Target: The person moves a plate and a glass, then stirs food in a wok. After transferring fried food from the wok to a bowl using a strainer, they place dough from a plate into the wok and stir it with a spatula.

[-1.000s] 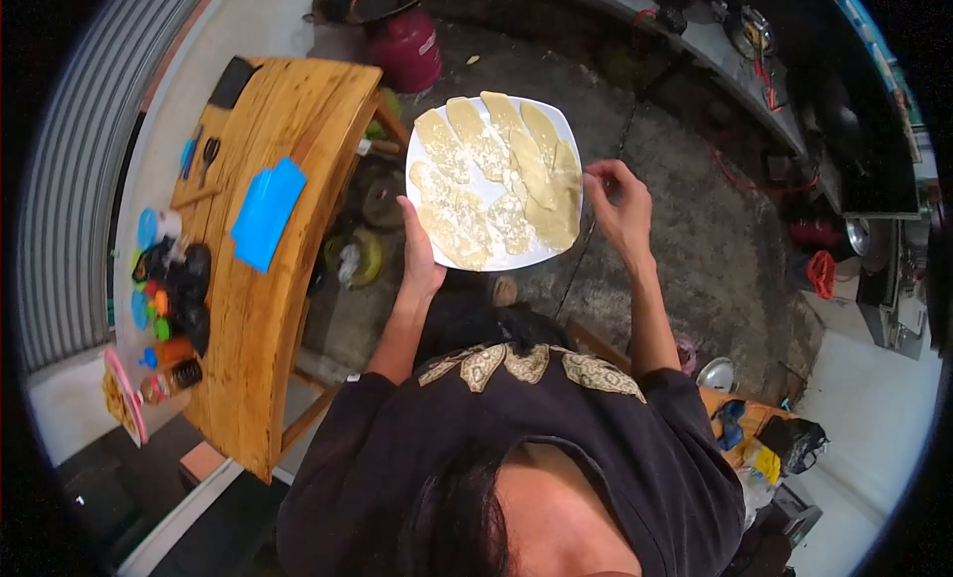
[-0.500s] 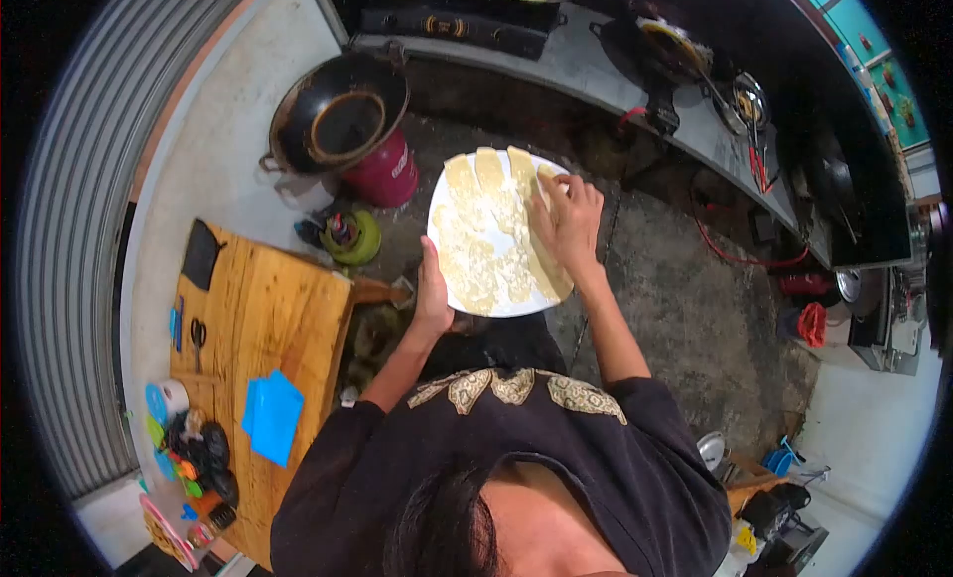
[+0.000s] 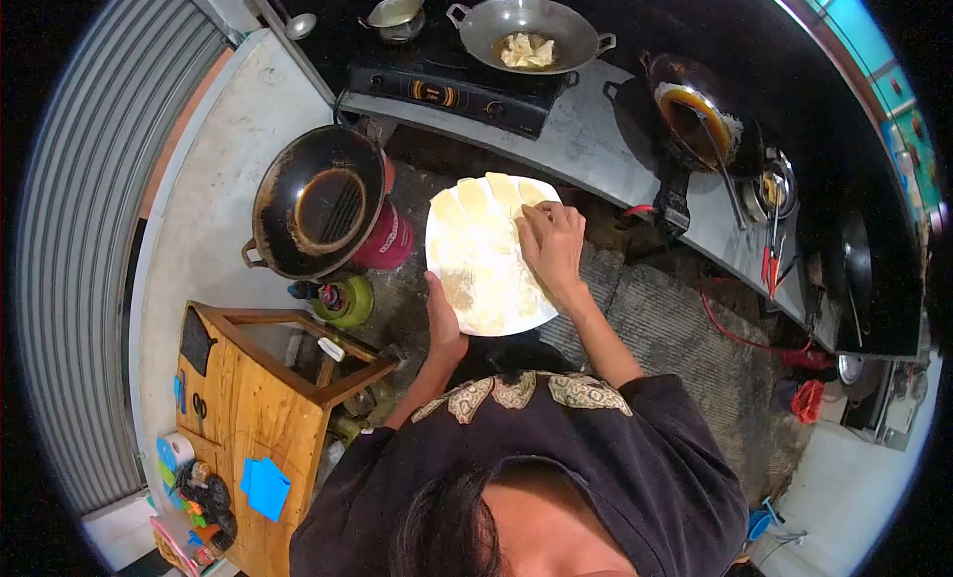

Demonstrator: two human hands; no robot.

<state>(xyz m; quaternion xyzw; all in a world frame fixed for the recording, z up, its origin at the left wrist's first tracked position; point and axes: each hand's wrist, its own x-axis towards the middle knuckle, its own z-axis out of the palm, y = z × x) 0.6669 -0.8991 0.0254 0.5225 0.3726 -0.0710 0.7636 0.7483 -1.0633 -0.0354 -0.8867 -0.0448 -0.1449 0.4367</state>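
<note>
A white plate (image 3: pixel 511 327) is held in front of my body, with pale yellow flat slices (image 3: pixel 475 196) laid side by side on it. White glare washes out much of its middle. My left hand (image 3: pixel 446 322) grips the plate's lower left edge, thumb along the rim and the other fingers hidden beneath. Over the plate's right side, my right hand (image 3: pixel 556 247) has its fingers curled together at one of the slices; the fingertips are partly hidden.
A wok with pale food (image 3: pixel 526 51) sits on the stove (image 3: pixel 447 95) ahead. Another wok (image 3: pixel 323 205) with dark liquid stands left, near a green gas cylinder (image 3: pixel 347 304). A wooden table (image 3: pixel 268 378) is at left; a wok with brown oil (image 3: pixel 695 120) is at right.
The view has tilted forward, bringing more of the stove and woks into sight. My right hand's fingers have shifted slightly inward over the plate. My left hand keeps its hold.
</note>
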